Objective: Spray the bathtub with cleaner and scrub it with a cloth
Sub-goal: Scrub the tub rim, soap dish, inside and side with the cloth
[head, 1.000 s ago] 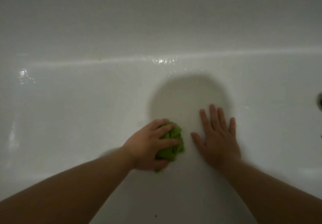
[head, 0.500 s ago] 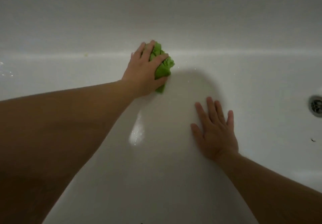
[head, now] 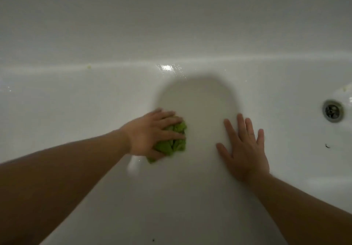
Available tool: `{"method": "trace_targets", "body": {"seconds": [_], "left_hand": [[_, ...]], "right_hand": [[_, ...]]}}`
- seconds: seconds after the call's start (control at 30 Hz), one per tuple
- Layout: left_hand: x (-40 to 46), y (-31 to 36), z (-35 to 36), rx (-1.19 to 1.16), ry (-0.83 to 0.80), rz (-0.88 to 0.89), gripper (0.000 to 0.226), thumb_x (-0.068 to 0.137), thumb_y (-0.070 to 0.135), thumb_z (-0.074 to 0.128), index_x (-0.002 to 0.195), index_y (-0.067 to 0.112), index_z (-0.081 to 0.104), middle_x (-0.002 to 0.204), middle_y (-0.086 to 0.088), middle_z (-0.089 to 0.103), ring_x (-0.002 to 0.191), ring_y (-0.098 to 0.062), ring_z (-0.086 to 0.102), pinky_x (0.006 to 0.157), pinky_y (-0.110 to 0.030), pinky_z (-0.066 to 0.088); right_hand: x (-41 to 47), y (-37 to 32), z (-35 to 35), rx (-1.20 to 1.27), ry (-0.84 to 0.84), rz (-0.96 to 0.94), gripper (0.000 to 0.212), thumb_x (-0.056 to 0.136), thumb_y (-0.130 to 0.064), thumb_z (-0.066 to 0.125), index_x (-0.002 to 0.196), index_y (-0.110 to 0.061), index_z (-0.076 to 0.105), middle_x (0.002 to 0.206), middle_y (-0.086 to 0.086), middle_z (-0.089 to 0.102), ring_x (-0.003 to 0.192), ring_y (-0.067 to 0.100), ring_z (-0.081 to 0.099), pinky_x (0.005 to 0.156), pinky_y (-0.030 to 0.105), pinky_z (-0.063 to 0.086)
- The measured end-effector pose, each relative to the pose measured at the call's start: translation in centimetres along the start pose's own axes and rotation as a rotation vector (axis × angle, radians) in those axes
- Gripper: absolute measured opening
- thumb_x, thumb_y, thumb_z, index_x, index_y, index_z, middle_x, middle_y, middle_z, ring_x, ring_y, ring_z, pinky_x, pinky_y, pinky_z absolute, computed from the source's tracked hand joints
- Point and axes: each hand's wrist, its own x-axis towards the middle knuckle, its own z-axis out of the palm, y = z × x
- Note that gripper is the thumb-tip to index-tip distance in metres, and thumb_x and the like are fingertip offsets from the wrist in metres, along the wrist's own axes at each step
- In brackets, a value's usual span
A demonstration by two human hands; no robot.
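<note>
The white bathtub (head: 76,101) fills the view, its floor wet and shiny. My left hand (head: 150,132) presses a crumpled green cloth (head: 174,141) onto the tub floor, fingers and thumb wrapped round it. My right hand (head: 245,147) lies flat on the tub floor to the right of the cloth, fingers spread and straight, holding nothing. No spray bottle is in view.
The metal drain (head: 333,110) sits at the right edge. A small dark speck (head: 327,145) lies below it, another (head: 153,240) near the bottom. A yellowish spot (head: 89,66) marks the bend where the far wall (head: 171,25) meets the floor.
My left hand has pulled the green cloth back down from the far wall's bend to the tub floor, towards me. My right hand stays planted in the same spot.
</note>
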Motion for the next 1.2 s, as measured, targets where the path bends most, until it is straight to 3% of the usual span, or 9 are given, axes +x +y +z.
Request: {"method": "trace_targets", "body": {"seconds": [0.17,0.3,0.43,0.6,0.77,0.9,1.07,1.13,1.2], "left_hand": [[7.1,-6.4,-5.9,0.03,0.158,-0.388,0.083,0.082,0.073,0.058,0.155,0.041,0.035,0.169,-0.011,0.016,0.154,-0.037,0.012,0.123,-0.061,0.016],[11.7,-2.8,-5.3,-0.108,0.324,-0.596,0.073,0.081,0.066,0.058,0.149,0.044,0.042,0.168,-0.009,0.02,0.153,-0.04,0.014,0.124,-0.056,0.021],[11.4,5.3,-1.5,-0.105,0.274,-0.386,0.068,0.079,0.066,0.056,0.141,0.037,0.058,0.152,-0.017,0.045,0.141,-0.045,0.037,0.119,-0.05,0.035],[9.2,14.3,1.6,-0.2,0.11,-0.227,0.069,0.083,0.067,0.06,0.147,0.041,0.051,0.16,-0.009,0.038,0.147,-0.037,0.03,0.12,-0.047,0.033],[9.8,11.0,0.6,-0.042,0.024,-0.046,0.073,0.081,0.064,0.065,0.146,0.033,0.051,0.155,-0.018,0.043,0.142,-0.043,0.04,0.118,-0.049,0.034],[12.2,3.4,-2.4,0.121,0.107,-0.26,0.079,0.083,0.073,0.052,0.151,0.032,0.046,0.159,-0.022,0.036,0.141,-0.047,0.037,0.113,-0.057,0.032],[18.9,0.3,-6.6,-0.075,0.35,-0.721,0.08,0.086,0.076,0.051,0.155,0.041,0.031,0.169,-0.014,0.011,0.154,-0.045,0.007,0.125,-0.059,0.012],[20.8,2.5,-6.8,-0.103,0.358,-0.719,0.075,0.09,0.065,0.06,0.155,0.037,0.037,0.168,-0.015,0.015,0.153,-0.042,0.007,0.126,-0.048,0.006],[20.8,5.6,-5.6,-0.127,0.322,-0.539,0.07,0.086,0.057,0.067,0.149,0.032,0.048,0.162,-0.018,0.029,0.149,-0.041,0.019,0.125,-0.041,0.009]], "right_hand": [[3.4,1.8,-1.0,0.036,0.07,0.038,0.077,0.098,-0.072,0.016,0.162,-0.038,-0.008,0.171,0.0,-0.017,0.158,0.022,-0.017,0.126,0.057,-0.006],[4.2,3.3,-1.2,0.035,0.09,-0.016,0.076,0.1,-0.068,0.019,0.163,-0.036,-0.005,0.172,-0.001,-0.014,0.158,0.022,-0.014,0.126,0.056,-0.006],[3.6,4.7,-1.3,0.063,0.054,-0.051,0.074,0.1,-0.066,0.018,0.162,-0.038,-0.01,0.171,-0.005,-0.019,0.156,0.016,-0.02,0.126,0.054,-0.006],[1.0,7.7,-1.2,0.053,0.012,-0.048,0.072,0.099,-0.067,0.015,0.162,-0.042,-0.009,0.171,-0.005,-0.018,0.157,0.018,-0.018,0.127,0.052,-0.006],[0.2,10.6,-1.4,0.05,0.011,-0.06,0.074,0.097,-0.069,0.018,0.162,-0.043,-0.007,0.171,-0.006,-0.017,0.157,0.018,-0.017,0.127,0.053,-0.005],[0.5,11.6,-1.4,0.036,0.023,-0.057,0.075,0.097,-0.071,0.018,0.161,-0.043,-0.01,0.171,-0.006,-0.02,0.157,0.017,-0.018,0.126,0.053,-0.007],[1.4,12.0,-1.5,0.038,0.041,-0.055,0.075,0.099,-0.07,0.019,0.161,-0.042,-0.011,0.17,-0.005,-0.021,0.157,0.018,-0.019,0.126,0.053,-0.009],[1.7,12.3,-1.6,0.042,0.038,-0.061,0.074,0.099,-0.07,0.019,0.162,-0.042,-0.01,0.171,-0.005,-0.02,0.157,0.019,-0.018,0.126,0.054,-0.008],[1.5,12.5,-1.6,0.042,0.031,-0.073,0.073,0.099,-0.07,0.017,0.161,-0.042,-0.01,0.171,-0.005,-0.02,0.157,0.019,-0.019,0.126,0.054,-0.007]]}}
